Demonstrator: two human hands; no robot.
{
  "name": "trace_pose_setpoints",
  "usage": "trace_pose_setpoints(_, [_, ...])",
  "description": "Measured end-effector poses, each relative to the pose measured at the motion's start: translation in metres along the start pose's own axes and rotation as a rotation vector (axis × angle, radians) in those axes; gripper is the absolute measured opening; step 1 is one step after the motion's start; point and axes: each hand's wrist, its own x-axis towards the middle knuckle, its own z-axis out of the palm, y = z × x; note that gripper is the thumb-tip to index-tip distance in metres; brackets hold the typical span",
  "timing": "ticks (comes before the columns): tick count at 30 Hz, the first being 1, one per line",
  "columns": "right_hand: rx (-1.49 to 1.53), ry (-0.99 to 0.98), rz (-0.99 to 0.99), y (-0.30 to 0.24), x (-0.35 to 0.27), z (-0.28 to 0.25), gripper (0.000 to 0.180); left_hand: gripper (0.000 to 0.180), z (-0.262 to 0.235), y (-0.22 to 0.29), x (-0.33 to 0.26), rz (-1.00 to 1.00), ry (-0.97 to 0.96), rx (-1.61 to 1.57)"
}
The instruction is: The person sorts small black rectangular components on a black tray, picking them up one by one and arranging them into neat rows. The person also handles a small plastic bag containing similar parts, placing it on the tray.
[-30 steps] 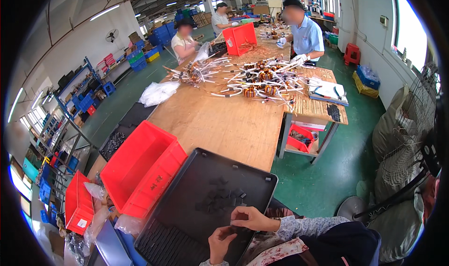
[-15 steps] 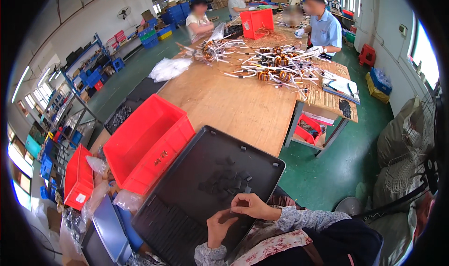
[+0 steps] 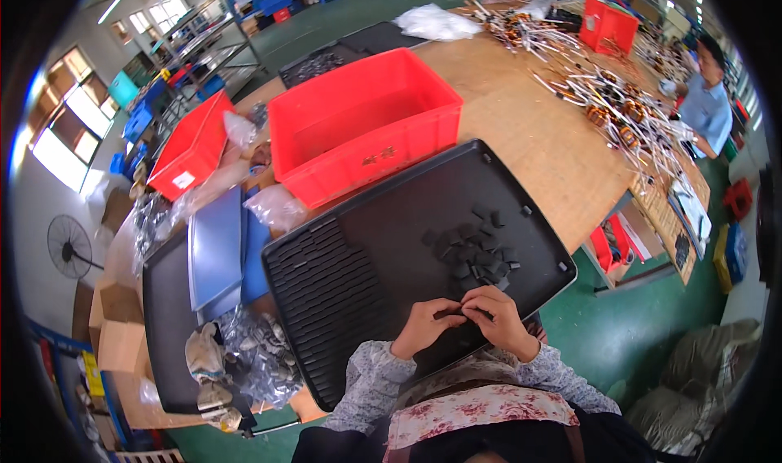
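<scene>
Over the near right part of a black tray (image 3: pixel 391 219), my left hand (image 3: pixel 428 324) and my right hand (image 3: pixel 499 324) meet at the fingertips. Both are closed in a pinch on a small dark piece, mostly hidden by the fingers; it looks like the loose ones. Just beyond my hands lies a loose heap of small flat black pieces (image 3: pixel 481 255). Rows of similar black strips (image 3: pixel 322 288) lie close together along the tray's left side.
A large red bin (image 3: pixel 366 153) stands against the tray's far edge, a smaller red bin (image 3: pixel 191 145) further left. Blue trays (image 3: pixel 216 251) and plastic bags (image 3: pixel 277 206) crowd the left. Copper coils with white leads (image 3: pixel 611 109) cover the far right, where a person (image 3: pixel 707 100) sits.
The view has swung to the left and down. My hands, a little apart before, now touch at the fingertips above the tray.
</scene>
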Motion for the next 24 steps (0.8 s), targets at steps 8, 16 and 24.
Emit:
trace_pose_setpoints(8, [-0.180,0.051,-0.035,-0.010,0.004,-0.014,0.034,0.025,-0.065,0.047,0.025,0.250,0.362,0.139])
trace_pose_setpoints(16, [-0.306,-0.021,-0.158,0.011,-0.016,-0.015,0.030,0.022,-0.177,0.015,0.059,0.384,0.565,1.035])
trace_pose_setpoints(24, [-0.294,-0.342,-0.261,-0.007,-0.031,-0.026,0.032,0.024,-0.160,0.011,0.049,0.498,0.645,1.127])
